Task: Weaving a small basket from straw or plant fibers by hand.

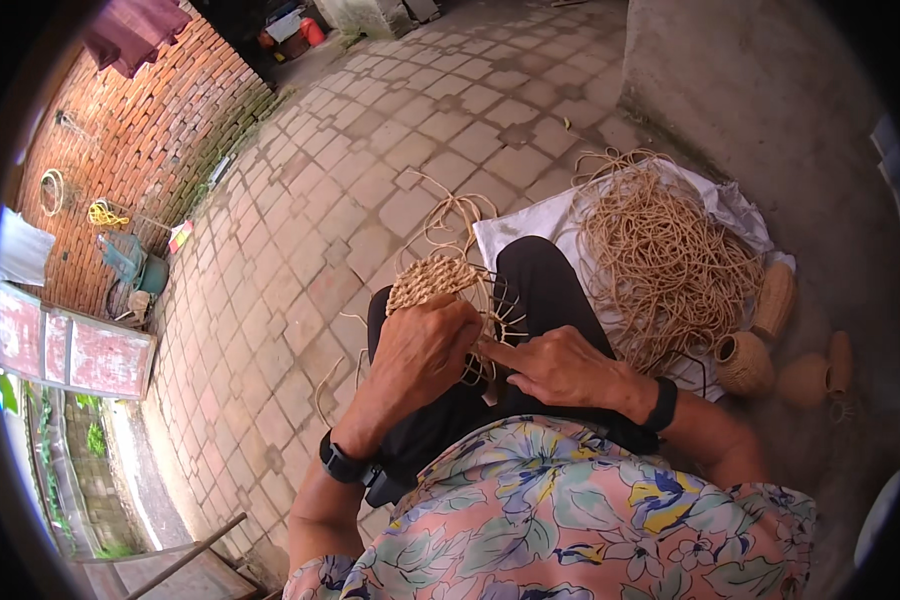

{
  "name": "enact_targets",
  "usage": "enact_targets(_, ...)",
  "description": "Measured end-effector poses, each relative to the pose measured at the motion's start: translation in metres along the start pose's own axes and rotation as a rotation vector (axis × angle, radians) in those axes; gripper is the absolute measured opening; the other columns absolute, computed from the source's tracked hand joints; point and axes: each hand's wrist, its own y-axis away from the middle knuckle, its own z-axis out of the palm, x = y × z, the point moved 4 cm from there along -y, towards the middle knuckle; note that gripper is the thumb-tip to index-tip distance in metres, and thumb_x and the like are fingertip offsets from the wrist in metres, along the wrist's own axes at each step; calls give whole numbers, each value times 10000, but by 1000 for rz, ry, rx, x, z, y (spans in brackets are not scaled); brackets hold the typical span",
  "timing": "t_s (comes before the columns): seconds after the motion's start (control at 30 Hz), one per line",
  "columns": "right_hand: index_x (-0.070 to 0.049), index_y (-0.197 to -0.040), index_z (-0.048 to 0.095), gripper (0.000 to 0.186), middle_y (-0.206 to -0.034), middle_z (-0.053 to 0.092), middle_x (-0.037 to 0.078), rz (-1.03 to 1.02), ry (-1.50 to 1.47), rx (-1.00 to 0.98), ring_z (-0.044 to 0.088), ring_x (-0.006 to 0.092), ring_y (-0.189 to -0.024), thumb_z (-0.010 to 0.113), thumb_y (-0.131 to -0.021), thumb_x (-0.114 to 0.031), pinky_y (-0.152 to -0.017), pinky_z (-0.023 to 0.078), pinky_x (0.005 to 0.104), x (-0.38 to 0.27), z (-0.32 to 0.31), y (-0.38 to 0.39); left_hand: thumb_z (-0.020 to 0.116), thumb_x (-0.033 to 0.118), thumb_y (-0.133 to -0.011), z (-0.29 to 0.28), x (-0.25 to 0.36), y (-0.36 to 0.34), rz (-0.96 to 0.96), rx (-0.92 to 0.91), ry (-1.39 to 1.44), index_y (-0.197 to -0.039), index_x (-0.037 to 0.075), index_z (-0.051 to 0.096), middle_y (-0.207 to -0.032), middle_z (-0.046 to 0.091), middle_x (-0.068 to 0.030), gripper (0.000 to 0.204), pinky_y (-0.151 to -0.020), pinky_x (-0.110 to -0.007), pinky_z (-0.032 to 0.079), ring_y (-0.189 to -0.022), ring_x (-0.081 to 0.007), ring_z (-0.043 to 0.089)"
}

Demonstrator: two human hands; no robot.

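A partly woven basket piece [430, 280] of tan cord rests over my lap, between my knees. Loose cord ends and thin dark stakes stick out around its rim. My left hand [428, 340] is closed on its near side, fingers curled over the weave. From the right, my right hand [560, 370] meets it, index finger stretched toward the left fingertips and the others bent. Whatever lies between the right thumb and fingers is too small to make out. Long loops of loose cord [455, 215] trail from the piece onto the paving beyond my knees.
To my right, a large tangled heap of tan cord [660, 260] lies on a white sheet [510, 228]. Beside it are a round woven pot [745, 365], a woven cylinder [775, 300] and other woven pieces. A concrete wall [750, 110] stands far right, a brick wall [160, 130] far left.
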Motion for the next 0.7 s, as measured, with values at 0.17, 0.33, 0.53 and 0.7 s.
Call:
enact_targets(0.17, -64, -1234, 525, 457, -752, 648, 111, -35, 163, -40, 675, 314, -673, 663, -800, -105, -570, 532, 412, 5, 13, -1, 597, 159, -891, 0, -1, 0, -23, -49, -102, -917, 49, 629, -833, 594, -130, 118, -665, -411, 474, -766, -341, 608)
enact_targets(0.33, -52, -983, 635, 229, -767, 627, 76, -61, 124, 82, 665, 282, -676, 681, -762, -92, -613, 536, 392, 8, 1, 12, 743, 260, -790, -9, 10, 13, 60, 97, 32, -1072, 111, 634, -1071, 586, -120, 337, -790, -425, 481, -944, -332, 597)
enact_targets(0.53, -32, -802, 642, 83, -778, 594, 72, -146, -385, 368, 581, 200, -683, 683, -805, -104, -620, 452, 298, -8, -43, 20, 831, 367, -681, 8, -17, 19, 168, 269, -183, -1174, 146, 589, -1245, 550, -113, 592, -978, -501, 352, -1137, -349, 485)
enact_targets(0.7, -6, -802, 630, 203, -752, 606, 69, 13, -714, 7, 551, 107, -646, 648, -892, -187, -605, 438, 285, -18, -79, 35, 869, 323, -637, 17, -31, 24, 222, 456, -52, -1105, 87, 522, -1205, 552, -142, 629, -933, -468, 402, -1114, -347, 503)
